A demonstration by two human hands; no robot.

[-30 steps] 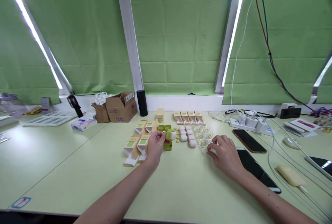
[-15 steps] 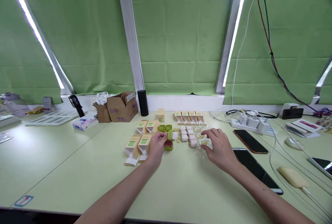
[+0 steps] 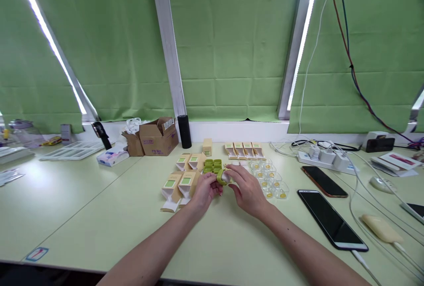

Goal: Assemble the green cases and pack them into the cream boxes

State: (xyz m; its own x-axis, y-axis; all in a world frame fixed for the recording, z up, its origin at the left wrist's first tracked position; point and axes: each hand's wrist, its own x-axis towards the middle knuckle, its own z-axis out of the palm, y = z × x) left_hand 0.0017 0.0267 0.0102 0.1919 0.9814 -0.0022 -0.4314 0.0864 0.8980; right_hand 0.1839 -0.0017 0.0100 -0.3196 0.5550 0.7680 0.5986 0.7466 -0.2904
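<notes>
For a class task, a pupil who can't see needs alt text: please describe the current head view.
A person's left hand holds a small green piece with a white part, the right hand close beside it. On the pale table, cartons lie left, clear cups and dark-screened devices right.

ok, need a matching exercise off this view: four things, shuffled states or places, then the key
Things:
1. Left hand
2. Black cylinder
3. Clear containers
4. Brown cardboard box

States or places:
A. Flaps open
B. See-through, with yellow inside
C. Fingers on a small green case
D. Upright near the wall

Pairs: 1-C, 2-D, 3-B, 4-A
</notes>
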